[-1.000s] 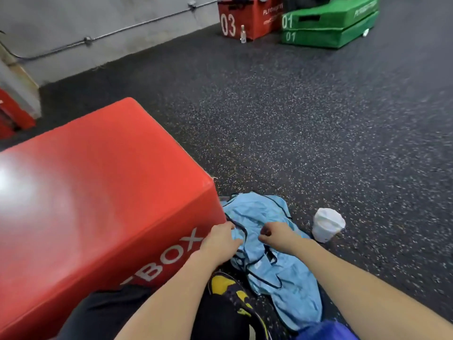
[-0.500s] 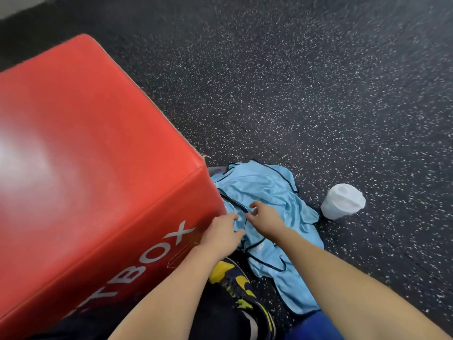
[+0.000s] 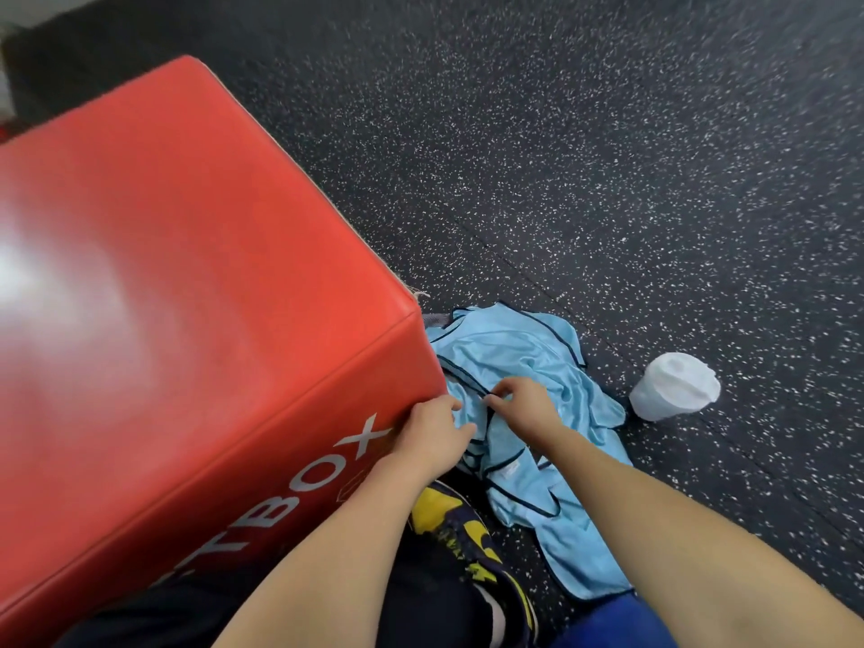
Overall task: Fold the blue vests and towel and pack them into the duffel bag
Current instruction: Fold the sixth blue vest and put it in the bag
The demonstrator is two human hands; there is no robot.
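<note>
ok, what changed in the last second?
The view tipped down, losing the far boxes. Both fists uncurled: the right hand now pinches a dark-trimmed edge of the vests, and the left hand touches them beside it. The vests, red box and white cup stayed put.
</note>
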